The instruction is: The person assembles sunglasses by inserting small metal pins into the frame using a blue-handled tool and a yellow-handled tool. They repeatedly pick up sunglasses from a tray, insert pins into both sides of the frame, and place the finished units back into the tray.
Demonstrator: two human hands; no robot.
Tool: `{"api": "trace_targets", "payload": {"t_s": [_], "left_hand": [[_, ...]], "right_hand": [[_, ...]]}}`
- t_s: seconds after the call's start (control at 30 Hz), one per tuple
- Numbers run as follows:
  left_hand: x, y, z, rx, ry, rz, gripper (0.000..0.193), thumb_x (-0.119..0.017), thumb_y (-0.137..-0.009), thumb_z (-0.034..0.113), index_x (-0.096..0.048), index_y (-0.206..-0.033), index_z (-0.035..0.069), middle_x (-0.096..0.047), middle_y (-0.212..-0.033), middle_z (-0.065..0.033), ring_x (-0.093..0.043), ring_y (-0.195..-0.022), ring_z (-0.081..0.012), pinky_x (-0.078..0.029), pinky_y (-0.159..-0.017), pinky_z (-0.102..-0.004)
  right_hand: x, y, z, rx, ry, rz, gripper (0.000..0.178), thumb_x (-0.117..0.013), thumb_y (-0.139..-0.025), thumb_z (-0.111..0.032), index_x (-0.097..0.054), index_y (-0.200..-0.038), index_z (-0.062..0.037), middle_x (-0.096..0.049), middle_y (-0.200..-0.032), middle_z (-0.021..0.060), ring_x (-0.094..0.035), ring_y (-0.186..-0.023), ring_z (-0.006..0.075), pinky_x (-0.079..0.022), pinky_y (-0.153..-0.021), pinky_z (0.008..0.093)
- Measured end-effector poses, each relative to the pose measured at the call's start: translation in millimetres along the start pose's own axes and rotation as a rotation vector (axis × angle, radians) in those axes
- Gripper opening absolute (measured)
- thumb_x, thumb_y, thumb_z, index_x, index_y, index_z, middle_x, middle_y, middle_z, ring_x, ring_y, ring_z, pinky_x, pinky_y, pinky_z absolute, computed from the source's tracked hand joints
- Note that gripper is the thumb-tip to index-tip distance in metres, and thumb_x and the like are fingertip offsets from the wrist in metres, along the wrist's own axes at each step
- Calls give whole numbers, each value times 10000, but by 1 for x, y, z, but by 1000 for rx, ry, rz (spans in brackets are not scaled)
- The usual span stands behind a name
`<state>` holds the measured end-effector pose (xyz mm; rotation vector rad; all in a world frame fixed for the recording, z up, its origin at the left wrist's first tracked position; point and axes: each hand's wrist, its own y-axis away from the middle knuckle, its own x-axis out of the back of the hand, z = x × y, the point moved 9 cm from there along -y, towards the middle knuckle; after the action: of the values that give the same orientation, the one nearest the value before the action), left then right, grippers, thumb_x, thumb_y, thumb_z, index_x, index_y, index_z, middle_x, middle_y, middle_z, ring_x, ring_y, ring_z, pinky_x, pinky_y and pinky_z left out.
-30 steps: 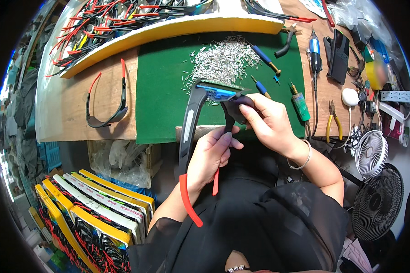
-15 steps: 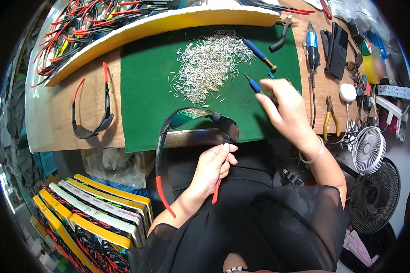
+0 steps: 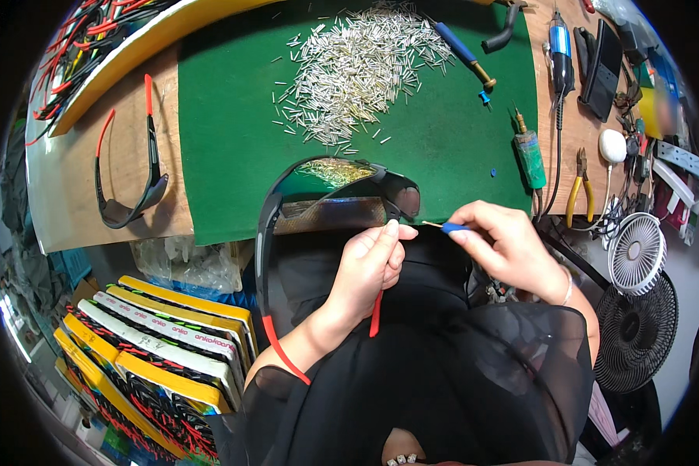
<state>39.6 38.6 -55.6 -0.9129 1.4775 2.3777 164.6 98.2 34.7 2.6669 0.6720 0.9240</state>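
L hand [image 3: 370, 264] clamped on black-red wraparound plastic sunglasses [image 3: 402, 199], R hand [image 3: 509, 245] on slim blue-handled metal driver [image 3: 455, 228]; keep it straight imo.

Pins [image 3: 357, 74] between loose glasses [image 3: 154, 185] and pliers [image 3: 582, 165]

Pins lie on the mat [image 3: 225, 155], towards the worktop's [image 3: 78, 171] far edge. The loose glasses lie left, before the tray [image 3: 132, 58]; the pliers right. Held glasses [image 3: 383, 180] cross the near edge.

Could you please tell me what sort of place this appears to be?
It looks like a small workshop, probably for eyewear: the left hand holds sunglasses, the right hand a blue-handled tool, and many small metal pins lie heaped on a green mat.
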Motion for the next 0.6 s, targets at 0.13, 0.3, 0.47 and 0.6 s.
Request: {"api": "trace_targets", "payload": {"t_s": [0.13, 0.3, 0.47, 0.6], "left_hand": [[-2, 1, 0, -19, 3, 0, 285, -395, -946, 265, -541, -946, 21, -406, -556, 52, -286, -401, -17, -227, -377, -167], [-3, 0, 1, -30, 16, 2, 281, -392, -946, 260, -540, -942, 21, -407, -561, 49, -286, -404, -19, -228, -379, -172], [-1, 1, 2, -38, -7, 42, 273, -396, -945, 259, -544, -930, 30, -400, -552, 42, -295, -401, -28, -243, -381, -172], [-2, 0, 1, -38, -11, 35, 279, -395, -946, 256, -544, -934, 20, -405, -562, 43, -292, -405, -24, -237, -381, -173]], "right_hand": [[-15, -8, 8, -2, -89, 54, 130, -596, -809, -143, -585, -866, -26, -562, -682, 89, -545, -558, 178, -430, -515, 264], [-18, -10, 11, 9, -96, 66, 123, -595, -808, -140, -590, -865, -30, -570, -679, 84, -541, -542, 172, -422, -491, 266], [-19, -12, 8, 50, -84, 77, 120, -587, -814, -139, -590, -864, -31, -584, -678, 90, -554, -537, 190, -431, -497, 269], [-23, -13, 17, -31, -154, 54, 131, -568, -829, -153, -589, -862, -29, -594, -664, 101, -585, -551, 207, -447, -510, 281]]}}
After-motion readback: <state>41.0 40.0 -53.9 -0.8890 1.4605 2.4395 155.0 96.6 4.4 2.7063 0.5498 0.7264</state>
